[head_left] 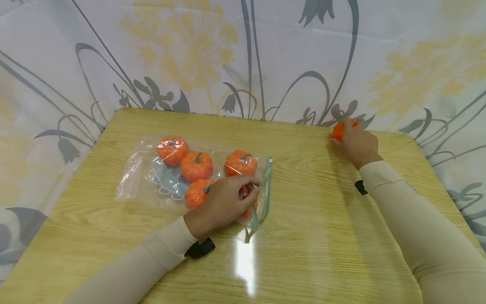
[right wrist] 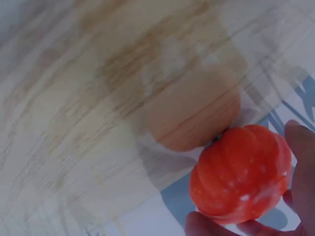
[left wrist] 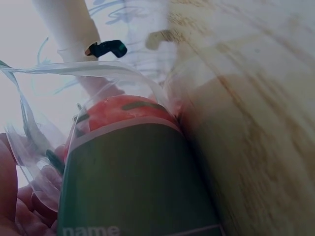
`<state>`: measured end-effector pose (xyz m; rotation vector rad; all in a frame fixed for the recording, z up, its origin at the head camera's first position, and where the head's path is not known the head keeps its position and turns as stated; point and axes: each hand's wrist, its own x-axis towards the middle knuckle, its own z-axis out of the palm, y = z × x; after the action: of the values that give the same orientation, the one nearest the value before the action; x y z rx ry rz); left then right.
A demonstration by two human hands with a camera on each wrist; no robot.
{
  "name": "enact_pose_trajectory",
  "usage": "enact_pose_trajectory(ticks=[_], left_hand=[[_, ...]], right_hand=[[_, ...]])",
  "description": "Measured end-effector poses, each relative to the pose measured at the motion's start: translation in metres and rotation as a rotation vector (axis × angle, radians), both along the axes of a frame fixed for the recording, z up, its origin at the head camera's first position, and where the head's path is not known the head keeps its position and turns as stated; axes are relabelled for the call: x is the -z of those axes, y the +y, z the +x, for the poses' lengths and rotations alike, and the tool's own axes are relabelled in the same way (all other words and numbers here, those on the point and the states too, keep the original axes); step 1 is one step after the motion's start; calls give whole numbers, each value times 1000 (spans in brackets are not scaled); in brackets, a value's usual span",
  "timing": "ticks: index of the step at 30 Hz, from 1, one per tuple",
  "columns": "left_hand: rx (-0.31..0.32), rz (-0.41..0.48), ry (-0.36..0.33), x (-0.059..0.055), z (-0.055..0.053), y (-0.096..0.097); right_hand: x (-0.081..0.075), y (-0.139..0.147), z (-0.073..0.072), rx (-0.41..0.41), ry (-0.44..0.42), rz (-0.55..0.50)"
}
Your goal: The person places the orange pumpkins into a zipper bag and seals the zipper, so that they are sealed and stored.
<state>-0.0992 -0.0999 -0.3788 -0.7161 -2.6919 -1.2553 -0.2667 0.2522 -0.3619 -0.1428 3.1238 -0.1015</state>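
Note:
A clear zip bag (head_left: 146, 185) lies on the table with several small orange toy pumpkins (head_left: 196, 166) inside, each with a green stem where it shows. My left hand (head_left: 225, 198) pinches the bag near its green-edged mouth, which gapes on the right side. In the left wrist view, a green label panel (left wrist: 133, 182) with the word "name" covers part of a pumpkin (left wrist: 125, 112) in the bag. At the far right of the table, my right hand (head_left: 357, 143) holds another orange pumpkin (right wrist: 241, 174), its fingers curled around it. The hand partly hides that pumpkin in the head view.
The wood-grain table (head_left: 303, 236) is shiny and ends at the back against a flower-patterned curtain (head_left: 281, 59). Black wrist straps (head_left: 201, 248) show beneath the cream sleeves. The bag's tail end (head_left: 129, 181) spreads flat to the left.

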Motion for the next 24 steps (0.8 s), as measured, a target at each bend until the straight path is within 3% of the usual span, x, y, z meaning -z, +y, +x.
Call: enact_pose_trajectory(ticks=[5,13,24], left_hand=[[13,3,-9,0,0,0],[11,-3,12,-1,0,1],[24,-10,-11,-5,0,1]], right_hand=[[-3,3,-1,41,6,14],[-4,11,0,40,1,-58],[-4,18,14,53,-58,-241]])
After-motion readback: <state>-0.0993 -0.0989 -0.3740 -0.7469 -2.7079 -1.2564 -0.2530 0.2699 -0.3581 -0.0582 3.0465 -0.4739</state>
